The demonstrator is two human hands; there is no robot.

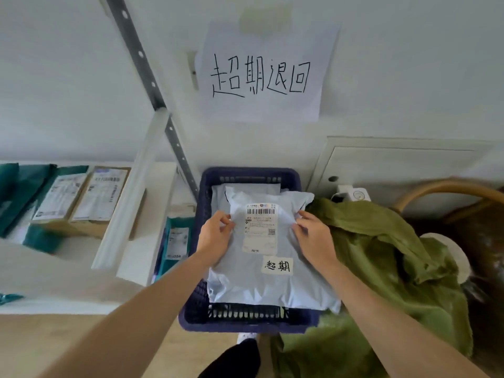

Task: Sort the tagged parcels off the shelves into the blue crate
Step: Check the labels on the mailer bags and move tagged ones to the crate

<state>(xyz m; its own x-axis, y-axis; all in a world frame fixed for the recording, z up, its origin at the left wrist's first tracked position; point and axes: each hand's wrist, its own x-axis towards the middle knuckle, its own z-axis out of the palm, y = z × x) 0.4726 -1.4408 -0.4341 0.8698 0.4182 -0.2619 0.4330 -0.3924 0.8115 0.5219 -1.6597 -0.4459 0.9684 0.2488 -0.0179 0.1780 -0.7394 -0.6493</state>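
A grey plastic mailer parcel (261, 282) with a shipping label and a handwritten white tag lies across the top of the blue crate (245, 321), over other grey parcels inside. My left hand (215, 236) pinches the parcel's left edge. My right hand (313, 236) pinches its right edge. The parcel overhangs the crate's right rim.
White shelves (128, 214) at the left hold two cardboard boxes (81, 197) with labels and green mailers (174, 241). A handwritten paper sign (261, 75) hangs on the wall above the crate. Green cloth (381, 255) drapes over a wicker chair (447, 186) to the right.
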